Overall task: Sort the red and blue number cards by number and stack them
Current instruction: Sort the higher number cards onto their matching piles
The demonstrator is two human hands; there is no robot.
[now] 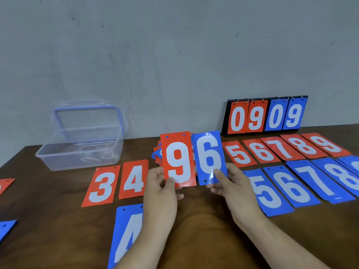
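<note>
My left hand pinches the red 9 card at its lower edge, with the thumb on the front, and holds it upright above the table. My right hand pinches the blue card just beside it. This card reads as 6, with its holes at the bottom. Behind both cards a mixed pile of cards lies between the red 4 and the red 5.

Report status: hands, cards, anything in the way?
Left hand pinches red 9. Right hand pinches blue card reading 6, holes at bottom. Loose pile behind them; nothing blocking.
</note>
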